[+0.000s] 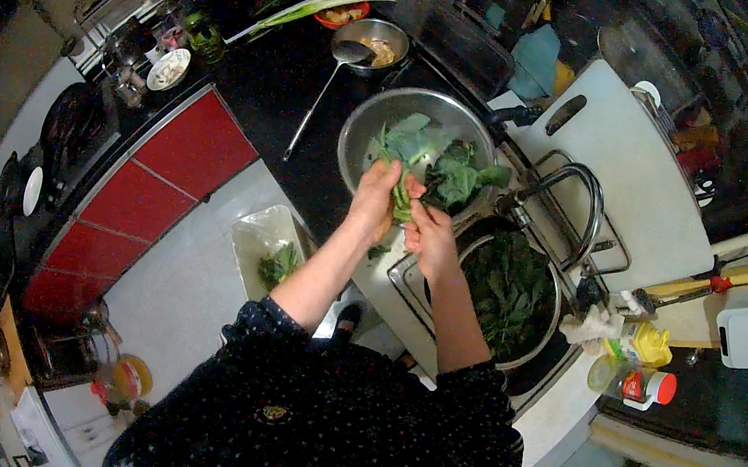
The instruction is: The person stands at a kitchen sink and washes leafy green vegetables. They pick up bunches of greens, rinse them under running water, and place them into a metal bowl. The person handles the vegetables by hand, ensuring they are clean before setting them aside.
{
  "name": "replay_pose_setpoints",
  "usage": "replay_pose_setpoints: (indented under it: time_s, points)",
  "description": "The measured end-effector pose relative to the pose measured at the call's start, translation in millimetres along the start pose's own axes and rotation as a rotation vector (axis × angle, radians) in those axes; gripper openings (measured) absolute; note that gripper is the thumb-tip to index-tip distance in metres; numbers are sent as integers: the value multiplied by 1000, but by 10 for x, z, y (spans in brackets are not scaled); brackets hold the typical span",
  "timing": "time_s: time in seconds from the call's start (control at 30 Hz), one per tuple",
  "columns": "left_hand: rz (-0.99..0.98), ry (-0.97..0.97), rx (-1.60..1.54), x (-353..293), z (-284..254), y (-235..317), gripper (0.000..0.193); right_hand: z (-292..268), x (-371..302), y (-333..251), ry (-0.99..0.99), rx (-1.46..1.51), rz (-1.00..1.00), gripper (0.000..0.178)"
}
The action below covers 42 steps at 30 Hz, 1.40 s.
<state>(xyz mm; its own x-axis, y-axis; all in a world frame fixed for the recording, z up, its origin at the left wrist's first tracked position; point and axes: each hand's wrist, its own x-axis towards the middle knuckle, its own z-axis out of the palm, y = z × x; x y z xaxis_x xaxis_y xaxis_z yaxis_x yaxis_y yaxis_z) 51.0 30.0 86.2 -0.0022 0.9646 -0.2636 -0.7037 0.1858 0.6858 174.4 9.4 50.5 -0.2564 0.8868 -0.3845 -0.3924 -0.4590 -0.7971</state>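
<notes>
Over the near side of a large metal bowl (361,113), my two hands are close together, both closed on a stalk of leafy greens (403,201). My left hand (373,201) grips it from the left, fingers pointing up into the bowl. Just right of it and slightly nearer, my right hand (433,240) pinches the lower stem end. Pale green leaves fan out above the fingers, blurred a little. More dark green leaves (460,175) lie in the bowl's right half. To the right, a round basin in the sink holds many soaking dark greens (509,292).
A curved faucet (591,197) rises beside the basin, before a white cutting board (608,155). A ladle (317,103) rests against a smaller metal bowl (397,35); spring onions (303,11) lie behind. Below left stands a lined bin (252,234) with leaf scraps. Bottles (645,343) stand at right.
</notes>
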Motion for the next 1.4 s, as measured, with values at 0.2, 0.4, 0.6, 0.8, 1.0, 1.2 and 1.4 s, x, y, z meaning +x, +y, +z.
replay_pose_setpoints:
  time_s: [0.2, 0.4, 0.6, 0.8, 1.0, 1.2, 1.4]
  points:
    - [33, 14, -55, 5, -148, -80, 20, 16, -100, 94, 29, -870, -402, 18]
    - [-239, 100, 58, -98, -196, -200, 18, -81, -425, -119, -261, -1421, -774, 12]
    - [-89, -57, 283, -121, -56, -244, 19, -518, -816, 141, -348, -1521, -833, 15]
    - [88, -148, 365, -410, 677, -650, 28, -1096, -1553, 18, 414, -819, -575, 23]
    - [-202, -442, 1072, -448, 95, -2621, 41, -1355, -2052, 211, 650, -682, -456, 25]
    - [73, -652, 1022, -545, -338, -3016, 55, -1308, -1858, 101, 446, -616, -374, 27]
    - [-76, -302, 189, -858, -914, -2519, 44, -384, -1070, 248, -31, -734, -499, 27]
